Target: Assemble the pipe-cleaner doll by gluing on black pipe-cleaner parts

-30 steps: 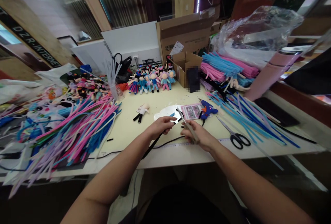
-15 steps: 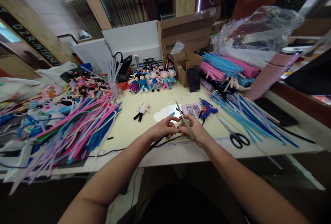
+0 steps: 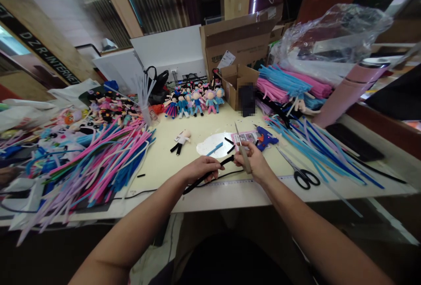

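My left hand (image 3: 204,169) is closed around a black fuzzy chenille stem (image 3: 196,185), which runs from the table's front edge up to the right. In my right hand (image 3: 252,160) is a knife (image 3: 245,158) with a tan handle, its narrow pointed blade upward and away from me. The right fingertips are close to the stem's far end; whether they touch it I cannot tell. Beyond the hands, a light blue stem piece (image 3: 215,149) and short black pieces (image 3: 230,149) lie on or beside a white oval patch (image 3: 202,143). A small doll (image 3: 180,141) in white and black lies left of it.
A blue glue gun (image 3: 265,139) and black-handled scissors (image 3: 305,177) lie to the right. Coloured stems (image 3: 108,158) heap up at the left, more (image 3: 329,153) at the right. Several finished dolls (image 3: 197,103) stand before cardboard boxes (image 3: 238,48). A pink flask (image 3: 351,92) leans at the right.
My hands have moved apart, the right one going slightly right with the knife. More of the black stem shows between them, and the blue and black pieces behind are uncovered.
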{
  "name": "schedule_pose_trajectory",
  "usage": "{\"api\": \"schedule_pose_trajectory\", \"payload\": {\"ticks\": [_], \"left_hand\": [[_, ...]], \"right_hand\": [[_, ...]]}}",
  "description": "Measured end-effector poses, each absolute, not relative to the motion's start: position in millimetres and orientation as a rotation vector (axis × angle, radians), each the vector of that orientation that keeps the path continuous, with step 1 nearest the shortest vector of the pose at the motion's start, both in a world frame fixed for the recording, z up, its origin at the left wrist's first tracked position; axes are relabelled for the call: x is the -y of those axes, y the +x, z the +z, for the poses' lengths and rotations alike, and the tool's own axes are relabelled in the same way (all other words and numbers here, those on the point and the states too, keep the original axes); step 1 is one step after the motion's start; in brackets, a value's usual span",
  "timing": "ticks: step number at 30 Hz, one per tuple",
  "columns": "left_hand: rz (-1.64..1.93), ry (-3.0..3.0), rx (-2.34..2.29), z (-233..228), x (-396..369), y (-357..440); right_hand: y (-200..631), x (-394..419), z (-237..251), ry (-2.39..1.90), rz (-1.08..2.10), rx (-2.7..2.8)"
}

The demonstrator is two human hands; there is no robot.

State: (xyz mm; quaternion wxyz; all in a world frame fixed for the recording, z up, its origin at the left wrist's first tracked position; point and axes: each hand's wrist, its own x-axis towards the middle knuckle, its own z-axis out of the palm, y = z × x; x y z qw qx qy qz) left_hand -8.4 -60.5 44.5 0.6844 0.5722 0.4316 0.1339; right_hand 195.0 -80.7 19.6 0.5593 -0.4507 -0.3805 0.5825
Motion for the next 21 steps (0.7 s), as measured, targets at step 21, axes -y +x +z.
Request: {"api": "schedule_pose_trajectory", "payload": {"ticks": [21], "left_hand": [[0.409, 1.868, -1.541, 32, 23, -21]], "right_hand": [[278, 109, 17, -1.959, 0.381, 1.779]]}}
